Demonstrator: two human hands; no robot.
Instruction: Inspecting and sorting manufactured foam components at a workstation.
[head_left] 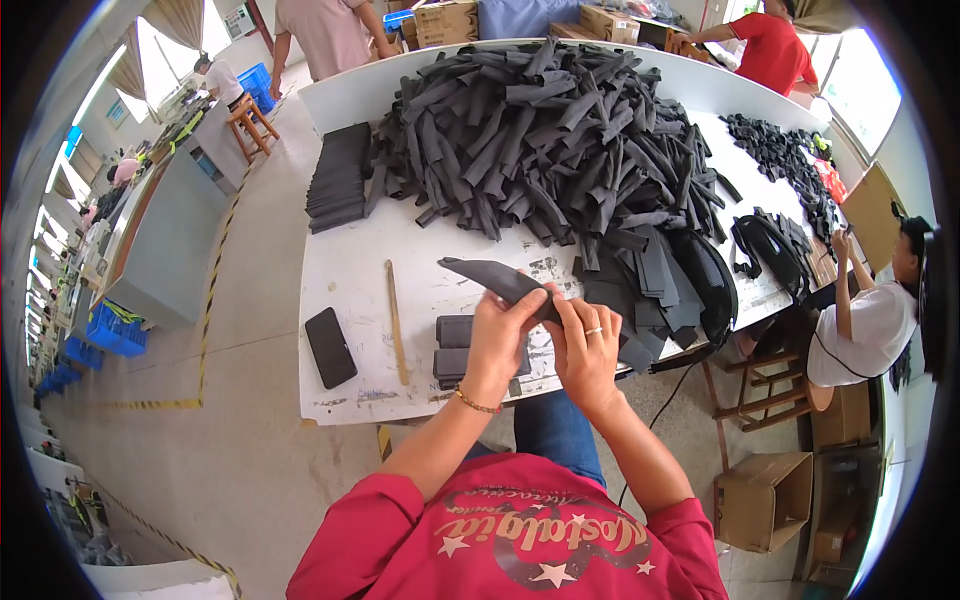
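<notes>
Both my hands grip a dark grey strip of folded fabric (488,274) over the table's near edge. My left hand (494,340) pinches its middle, and the free pointed end sticks out toward the far left. At the near right end, my right hand (587,350) has thumb and fingers closed on the fabric. Just beside and below my left hand lie small stacks of folded dark pieces (453,348), partly hidden by it. A big heap of similar dark strips (530,140) covers the far middle of the white table (400,240).
Left of my hands lie a thin wooden stick (397,325) and a black phone (330,348). A neat stack of dark strips (338,178) stands far left. Flat dark pieces (650,270) and a black curved case (705,285) lie right. A seated person (865,325) works at the right.
</notes>
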